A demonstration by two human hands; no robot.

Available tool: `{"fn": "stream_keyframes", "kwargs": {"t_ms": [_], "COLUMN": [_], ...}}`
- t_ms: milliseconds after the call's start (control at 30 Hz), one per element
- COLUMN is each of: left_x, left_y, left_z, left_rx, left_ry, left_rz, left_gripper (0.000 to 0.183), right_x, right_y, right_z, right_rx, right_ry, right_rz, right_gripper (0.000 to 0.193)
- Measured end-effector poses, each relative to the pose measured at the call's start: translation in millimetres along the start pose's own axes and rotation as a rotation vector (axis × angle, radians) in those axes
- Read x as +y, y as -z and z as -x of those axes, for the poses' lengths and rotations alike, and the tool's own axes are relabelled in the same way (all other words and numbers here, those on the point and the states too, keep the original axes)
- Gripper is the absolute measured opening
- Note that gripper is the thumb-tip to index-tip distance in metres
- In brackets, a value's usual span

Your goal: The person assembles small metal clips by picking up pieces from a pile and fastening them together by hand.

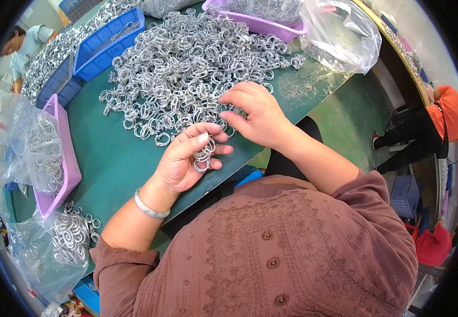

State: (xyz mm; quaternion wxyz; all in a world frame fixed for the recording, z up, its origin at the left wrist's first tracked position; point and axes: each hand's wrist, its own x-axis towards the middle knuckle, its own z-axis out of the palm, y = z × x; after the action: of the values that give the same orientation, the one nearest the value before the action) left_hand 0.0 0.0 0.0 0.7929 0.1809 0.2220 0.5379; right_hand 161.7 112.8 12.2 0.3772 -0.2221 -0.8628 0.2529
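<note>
A small cluster of silver-grey metal rings (204,156) sits in my left hand (179,161), pinched under the thumb and against the curled fingers. The palm is turned partly upward, and a pale bangle circles that wrist. My right hand (255,113) reaches over the near right edge of a large heap of similar rings (186,68). Its thumb and fingers are apart, with nothing visible between them. The heap lies on a green tabletop (94,134), just beyond both hands.
Blue bins (107,45) stand at the far left. A pink tray (65,153) with bagged rings is left; a purple tray (260,24) is behind the heap. Clear plastic bags (342,34) lie around. Two other people (446,113) are nearby, one at right, one far left.
</note>
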Motion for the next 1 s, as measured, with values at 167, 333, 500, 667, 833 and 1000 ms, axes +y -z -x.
{"fn": "stream_keyframes", "kwargs": {"t_ms": [167, 333, 500, 667, 833, 1000], "left_x": [-6, -3, -2, -3, -2, -2], "left_y": [-4, -7, -5, -4, -5, -9], "left_z": [2, 2, 0, -1, -1, -1], "left_rx": [0.064, 0.080, 0.141, 0.150, 0.150, 0.164], "left_ry": [-0.067, -0.070, -0.043, -0.051, -0.060, -0.069], "left_rz": [-0.125, -0.189, -0.232, -0.234, -0.226, -0.248], "left_gripper": [0.027, 0.026, 0.023, 0.020, 0.018, 0.017], "right_x": [-2, 5, 5, 3, 2, 2], "right_y": [-5, -1, 4, 9, 14, 11], "right_z": [-6, -9, -9, -13, -14, -15], "right_rx": [-0.100, -0.040, 0.005, 0.094, -0.035, 0.146], "right_ry": [0.095, -0.126, -0.245, 0.090, 0.117, 0.025], "right_rz": [0.371, -0.001, -0.166, 0.008, 0.110, -0.011], "right_gripper": [0.012, 0.007, 0.009, 0.009, 0.012, 0.009]}}
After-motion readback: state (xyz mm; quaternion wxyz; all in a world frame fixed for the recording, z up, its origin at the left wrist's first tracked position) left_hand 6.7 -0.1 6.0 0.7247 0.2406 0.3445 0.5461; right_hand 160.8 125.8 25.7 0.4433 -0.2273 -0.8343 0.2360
